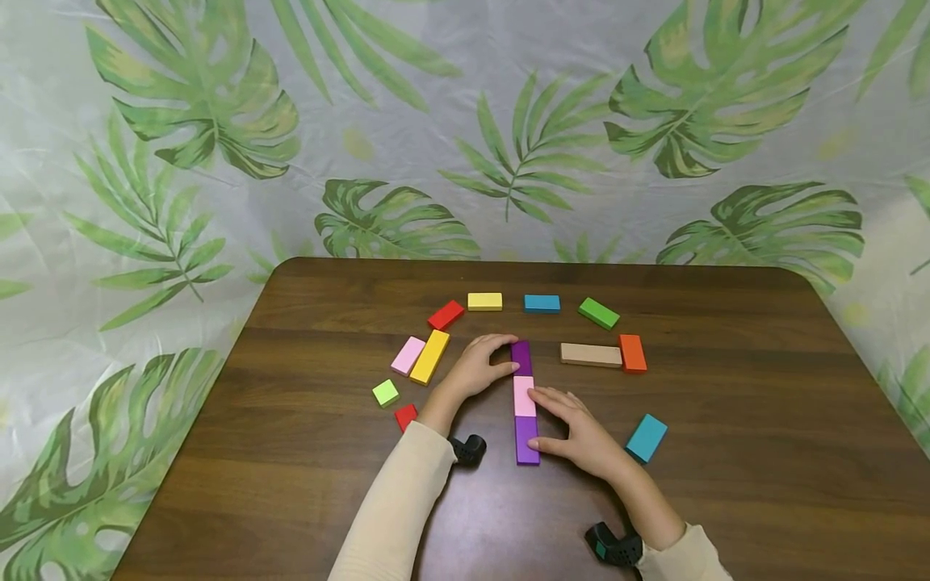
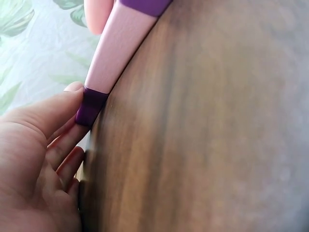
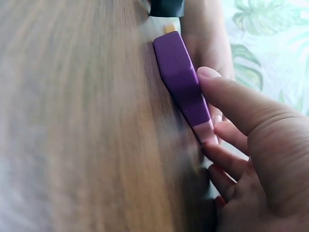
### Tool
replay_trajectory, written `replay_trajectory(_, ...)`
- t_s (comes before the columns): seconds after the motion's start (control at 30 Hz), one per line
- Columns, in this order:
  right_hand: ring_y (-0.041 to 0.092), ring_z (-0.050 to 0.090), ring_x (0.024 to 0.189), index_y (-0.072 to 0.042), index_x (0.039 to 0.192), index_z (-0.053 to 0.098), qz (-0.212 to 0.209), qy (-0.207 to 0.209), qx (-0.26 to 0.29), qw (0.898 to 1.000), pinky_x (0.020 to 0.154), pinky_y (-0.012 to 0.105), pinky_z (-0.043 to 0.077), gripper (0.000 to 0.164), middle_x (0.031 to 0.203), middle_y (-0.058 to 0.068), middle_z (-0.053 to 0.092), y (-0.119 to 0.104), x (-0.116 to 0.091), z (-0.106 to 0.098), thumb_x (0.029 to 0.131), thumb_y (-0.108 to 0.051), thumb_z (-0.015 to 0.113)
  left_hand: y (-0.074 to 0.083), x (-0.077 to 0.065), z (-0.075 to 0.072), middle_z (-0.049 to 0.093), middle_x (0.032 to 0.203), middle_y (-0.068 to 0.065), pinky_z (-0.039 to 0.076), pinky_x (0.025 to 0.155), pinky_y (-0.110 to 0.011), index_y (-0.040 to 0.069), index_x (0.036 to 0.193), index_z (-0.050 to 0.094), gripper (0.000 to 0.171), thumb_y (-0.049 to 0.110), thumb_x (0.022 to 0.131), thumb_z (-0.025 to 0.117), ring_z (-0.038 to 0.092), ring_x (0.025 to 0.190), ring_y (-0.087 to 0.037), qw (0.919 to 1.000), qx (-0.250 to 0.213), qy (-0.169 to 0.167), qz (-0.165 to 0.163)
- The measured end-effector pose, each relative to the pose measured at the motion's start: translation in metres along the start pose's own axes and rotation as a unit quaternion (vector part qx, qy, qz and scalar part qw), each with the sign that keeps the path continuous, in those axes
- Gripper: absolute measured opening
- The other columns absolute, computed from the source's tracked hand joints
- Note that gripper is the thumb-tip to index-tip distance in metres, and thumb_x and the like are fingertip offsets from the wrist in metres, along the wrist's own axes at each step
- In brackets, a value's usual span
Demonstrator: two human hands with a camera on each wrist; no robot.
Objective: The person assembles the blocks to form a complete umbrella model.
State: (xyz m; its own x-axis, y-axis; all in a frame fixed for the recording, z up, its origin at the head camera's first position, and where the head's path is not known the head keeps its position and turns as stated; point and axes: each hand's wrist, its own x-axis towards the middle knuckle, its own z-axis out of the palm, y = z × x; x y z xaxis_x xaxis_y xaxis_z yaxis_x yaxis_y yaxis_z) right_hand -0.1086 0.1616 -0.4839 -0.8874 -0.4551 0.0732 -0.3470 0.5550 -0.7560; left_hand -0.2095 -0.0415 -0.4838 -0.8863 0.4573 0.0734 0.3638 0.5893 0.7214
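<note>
Three blocks lie end to end in a straight row on the table: a far purple block (image 1: 521, 360), a pink block (image 1: 523, 396) and a near purple block (image 1: 526, 440). My left hand (image 1: 471, 371) holds the far purple block, its thumb on the left side and its index finger at the far end. On the right side of the row, my right hand (image 1: 587, 438) touches the near purple block with its thumb and the pink block with its fingers. In the left wrist view, the pink block (image 2: 120, 48) runs up from the left thumb.
Around the row on the brown table (image 1: 291, 500) lie a yellow block (image 1: 484, 302), a blue block (image 1: 542, 304), a green block (image 1: 599, 313), a beige plank (image 1: 590, 354) against an orange block (image 1: 633, 353), a light-blue block (image 1: 647, 438), and several more blocks at left.
</note>
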Motion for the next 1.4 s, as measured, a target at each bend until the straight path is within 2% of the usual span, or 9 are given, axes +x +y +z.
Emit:
replay_trajectory(0.43,0.039,0.024,0.127,-0.011,0.134,0.043,0.008,0.006,0.000,1.000,0.102,0.053,0.008,0.071,0.136,0.016,0.038,-0.003,-0.008,0.003,0.075,-0.038,0.071,0.000,-0.004,0.002,0.050,0.127,0.000,0.026,0.101,-0.034,0.016,0.124,0.054,0.044,0.030,0.083,0.064,0.037,0.121,-0.018,0.9999,-0.005,-0.012,-0.004)
replay_trajectory(0.67,0.044,0.021,0.125,-0.015,0.134,0.044,0.041,0.009,-0.002,0.999,0.095,0.062,0.020,0.071,0.129,0.012,0.042,-0.008,-0.012,0.006,0.073,-0.041,0.071,0.001,-0.006,0.003,0.051,0.126,0.000,0.025,0.101,-0.034,0.015,0.124,0.054,0.044,0.030,0.083,0.064,0.037,0.120,-0.017,0.9998,0.002,-0.018,0.002)
replay_trajectory(0.87,0.048,0.017,0.125,-0.016,0.134,0.044,0.065,0.007,-0.007,0.998,0.091,0.066,0.021,0.072,0.132,0.020,0.039,-0.011,-0.013,0.006,0.073,-0.042,0.071,0.001,-0.006,0.003,0.051,0.126,0.000,0.025,0.101,-0.034,0.015,0.124,0.054,0.044,0.030,0.083,0.064,0.038,0.120,-0.017,0.9998,0.004,-0.017,0.005)
replay_trajectory(1.4,0.046,0.019,0.125,-0.015,0.134,0.044,0.045,0.009,-0.016,0.999,0.093,0.064,0.019,0.070,0.128,0.017,0.043,-0.011,-0.012,0.006,0.075,-0.041,0.070,0.000,-0.006,0.001,0.051,0.125,-0.001,0.025,0.101,-0.033,0.015,0.124,0.054,0.044,0.030,0.083,0.064,0.038,0.119,-0.017,0.9999,0.005,-0.011,0.011)
